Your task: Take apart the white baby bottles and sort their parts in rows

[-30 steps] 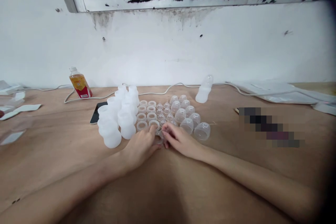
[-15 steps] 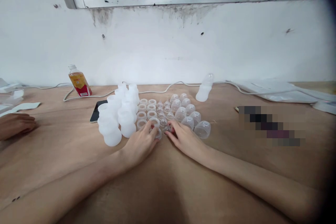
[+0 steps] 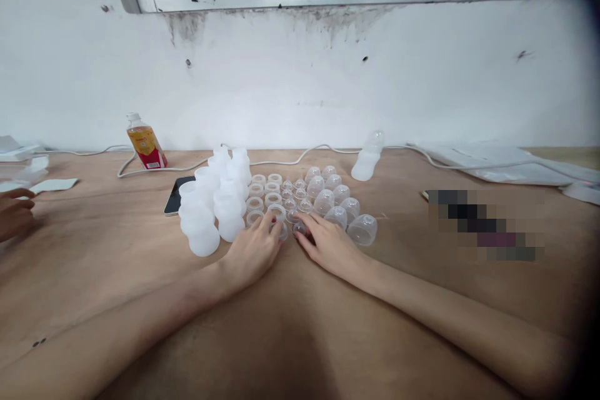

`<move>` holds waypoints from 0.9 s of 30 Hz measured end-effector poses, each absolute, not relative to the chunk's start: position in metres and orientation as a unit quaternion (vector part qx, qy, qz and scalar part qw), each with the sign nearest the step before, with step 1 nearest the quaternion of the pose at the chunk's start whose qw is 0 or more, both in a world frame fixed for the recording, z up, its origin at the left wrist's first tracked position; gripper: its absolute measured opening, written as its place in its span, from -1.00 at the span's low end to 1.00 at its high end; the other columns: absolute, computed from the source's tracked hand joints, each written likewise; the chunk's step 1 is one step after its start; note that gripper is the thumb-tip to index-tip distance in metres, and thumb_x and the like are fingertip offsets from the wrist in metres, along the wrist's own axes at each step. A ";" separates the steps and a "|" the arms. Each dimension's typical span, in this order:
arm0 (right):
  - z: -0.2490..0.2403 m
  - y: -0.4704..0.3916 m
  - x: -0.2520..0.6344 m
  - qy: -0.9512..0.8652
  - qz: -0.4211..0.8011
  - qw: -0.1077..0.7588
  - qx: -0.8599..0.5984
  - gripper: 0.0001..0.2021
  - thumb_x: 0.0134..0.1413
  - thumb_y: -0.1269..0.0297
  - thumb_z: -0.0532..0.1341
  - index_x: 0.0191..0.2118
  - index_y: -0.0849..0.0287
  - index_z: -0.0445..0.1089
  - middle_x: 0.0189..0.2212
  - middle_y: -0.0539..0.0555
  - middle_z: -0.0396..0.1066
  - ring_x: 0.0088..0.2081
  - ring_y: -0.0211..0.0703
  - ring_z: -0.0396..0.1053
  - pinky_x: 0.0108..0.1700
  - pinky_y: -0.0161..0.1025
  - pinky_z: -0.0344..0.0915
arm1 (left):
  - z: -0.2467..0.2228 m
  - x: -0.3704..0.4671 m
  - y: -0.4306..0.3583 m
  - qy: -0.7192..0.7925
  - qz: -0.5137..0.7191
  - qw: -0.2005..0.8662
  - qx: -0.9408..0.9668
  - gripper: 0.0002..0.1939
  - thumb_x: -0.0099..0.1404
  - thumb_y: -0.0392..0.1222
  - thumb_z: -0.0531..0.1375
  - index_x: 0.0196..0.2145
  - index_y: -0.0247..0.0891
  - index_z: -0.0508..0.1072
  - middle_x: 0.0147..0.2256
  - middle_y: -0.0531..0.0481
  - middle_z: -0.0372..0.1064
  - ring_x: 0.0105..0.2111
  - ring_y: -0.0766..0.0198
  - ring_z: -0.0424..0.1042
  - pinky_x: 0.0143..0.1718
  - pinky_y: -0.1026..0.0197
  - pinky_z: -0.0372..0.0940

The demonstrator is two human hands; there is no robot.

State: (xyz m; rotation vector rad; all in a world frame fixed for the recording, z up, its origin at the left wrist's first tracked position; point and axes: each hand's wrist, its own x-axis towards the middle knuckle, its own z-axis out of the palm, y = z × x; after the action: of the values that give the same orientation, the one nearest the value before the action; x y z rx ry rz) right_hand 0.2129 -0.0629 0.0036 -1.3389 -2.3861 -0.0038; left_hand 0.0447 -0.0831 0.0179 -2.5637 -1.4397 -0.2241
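Bottle rings (image 3: 255,209) lie flat in two columns on the wooden table (image 3: 285,337) straight ahead of me, and clear teats (image 3: 290,205) stand beside them in two columns to their right. My left hand (image 3: 250,250) is at the near end of the rings, fingers bent and drawn in narrow at the nearest ring (image 3: 283,232); I cannot tell whether they grip it or only touch it. My right hand (image 3: 330,244) curves narrowly about the nearest teat (image 3: 299,227), with thumb and finger on either side, and I cannot tell how firmly they press.

Left of the rings stand white bottles (image 3: 204,234) in two columns; right of the teats are clear dome caps (image 3: 324,202), also in two columns. One assembled bottle (image 3: 367,157) stands apart near the wall, tilted in my view. A phone (image 3: 173,202) lies partly behind the white bottles, and a drink bottle (image 3: 146,145) stands farther back by a white cable (image 3: 276,163). At the far left rests a co-worker's hand (image 3: 14,214).
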 end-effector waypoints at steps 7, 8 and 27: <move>0.003 -0.063 0.211 -0.842 0.005 0.191 -0.504 -0.68 0.06 0.32 -0.04 -0.04 0.23 0.15 -0.19 0.19 0.31 -0.24 -0.05 0.33 -0.25 -0.13 0.24 | 0.012 0.044 -0.080 -0.471 -0.091 0.103 -0.871 -0.78 0.25 -0.25 -0.12 -0.18 -0.31 0.19 -0.16 -0.16 0.17 -0.17 0.13 0.27 -0.36 0.15 0.33; 0.003 -0.063 0.211 -0.841 0.005 0.190 -0.507 -0.68 0.06 0.32 -0.04 -0.04 0.22 0.15 -0.20 0.20 0.31 -0.24 -0.05 0.33 -0.25 -0.13 0.24 | 0.011 0.044 -0.080 -0.470 -0.092 0.106 -0.871 -0.78 0.25 -0.25 -0.12 -0.18 -0.31 0.19 -0.16 -0.16 0.18 -0.17 0.13 0.26 -0.35 0.16 0.32; 0.061 -0.090 0.130 -0.941 -0.151 0.269 -0.140 -0.62 0.03 0.26 0.05 -0.02 0.30 0.08 0.01 0.23 0.07 0.08 -0.01 -0.05 0.06 -0.10 0.02 | 0.069 -0.099 0.022 -0.519 -0.677 -0.281 -0.440 -0.59 0.20 0.06 -0.16 -0.33 -0.31 0.28 -0.22 -0.09 0.30 -0.25 0.27 0.29 -0.41 0.29 0.22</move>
State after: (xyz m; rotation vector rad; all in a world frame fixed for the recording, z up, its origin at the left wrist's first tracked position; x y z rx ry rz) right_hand 0.1303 -0.0905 0.0608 -0.3774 -2.5367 -0.4074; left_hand -0.0992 0.0222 0.0694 -1.7024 -2.0069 -2.6170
